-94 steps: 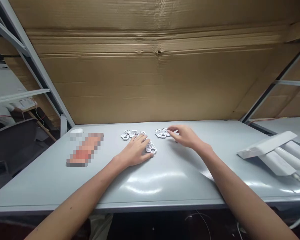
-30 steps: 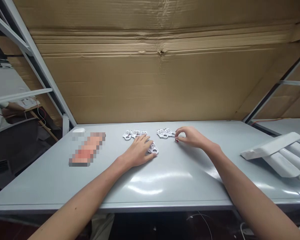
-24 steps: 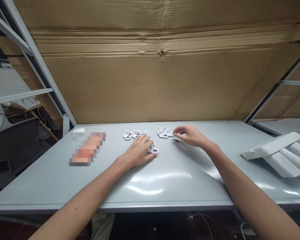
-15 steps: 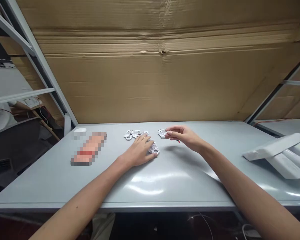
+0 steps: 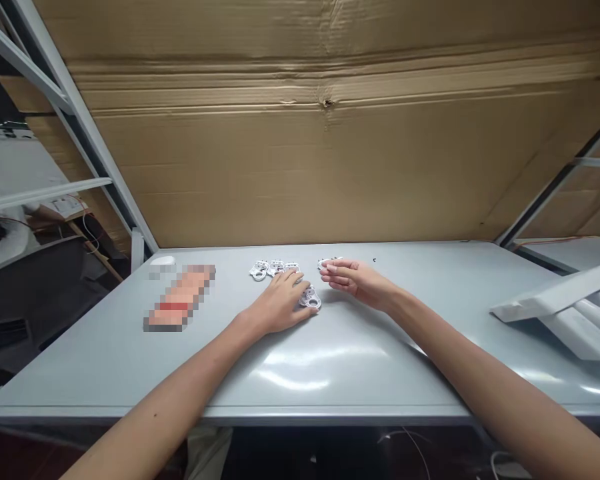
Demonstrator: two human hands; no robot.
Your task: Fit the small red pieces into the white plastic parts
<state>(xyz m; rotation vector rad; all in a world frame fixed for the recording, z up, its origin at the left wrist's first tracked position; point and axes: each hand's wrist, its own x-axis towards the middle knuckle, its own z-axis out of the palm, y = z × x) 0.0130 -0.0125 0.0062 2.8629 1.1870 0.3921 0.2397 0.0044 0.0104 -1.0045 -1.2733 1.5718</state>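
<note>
Fingers of the left hand [image 5: 279, 305] are lying flat and spread on the grey surface [image 5: 330, 360]. Its grip is released, and the fingertips are touching a single white plastic part [image 5: 311, 299] that is sitting just to their right. Just beyond this hand, a row of similar white parts [image 5: 275, 269] is lying side by side.

The right hand [image 5: 356, 281] is reaching in from the right, its fingers curling leftward. A small cluster of white parts [image 5: 325, 264] is peeking out from behind its fingertips. It cannot be told whether its grip is clasping one of them or merely touching them. The two hands are sitting near each other but apart, with the single part between them.

A creased cardboard sheet [image 5: 330, 167] is standing along the far edge of the surface. Long white mouldings [image 5: 565, 310] are lying well off to the right, and a small white oval object [image 5: 163, 261] is sitting near the far left corner.
</note>
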